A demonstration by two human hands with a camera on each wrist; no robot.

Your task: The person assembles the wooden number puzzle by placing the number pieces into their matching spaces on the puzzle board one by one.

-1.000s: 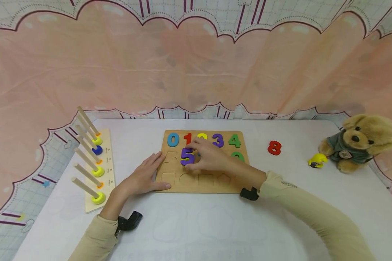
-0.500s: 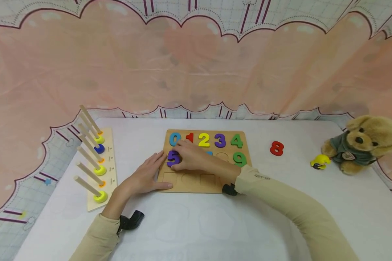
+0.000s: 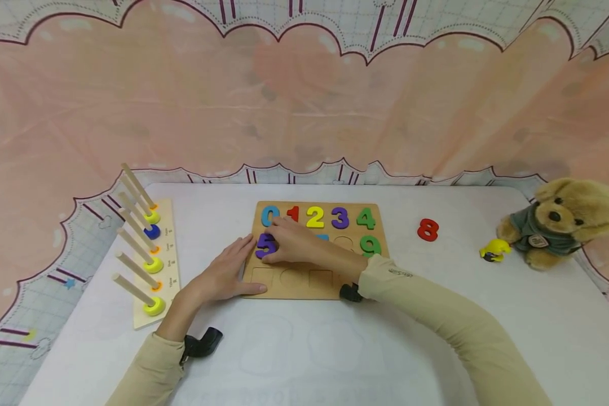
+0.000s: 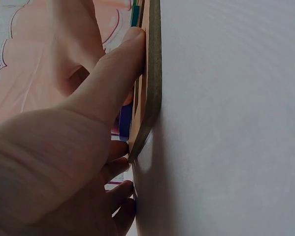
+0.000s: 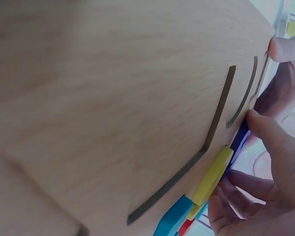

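A wooden number puzzle board (image 3: pixel 304 291) lies on the white table. Over the left end of its second row, my right hand (image 3: pixel 299 242) pinches a purple number 5 (image 3: pixel 266 246) between thumb and fingers; whether it sits down in its recess I cannot tell. My left hand (image 3: pixel 225 273) rests on the board's left side, its thumb (image 4: pixel 122 59) on the near corner and its other fingers spread along the edge. The blue 0 (image 3: pixel 270 216), yellow 2 (image 3: pixel 315 217), purple 3 (image 3: pixel 340 218), green 4 (image 3: pixel 366 219) and green 9 (image 3: pixel 370 246) lie in the board. My right hand partly hides the red 1 (image 3: pixel 292 213).
A red number 8 (image 3: pixel 428 230) lies on the table right of the board. Farther right are a teddy bear (image 3: pixel 553 223) and a small yellow toy (image 3: pixel 495 250). At left stands a peg rack (image 3: pixel 164 265) with upright sticks and coloured rings. A curtain hangs behind.
My right hand has carried the purple 5 leftward, from over the board's middle to the left end of the second row. My left hand has stayed on the board's edge.
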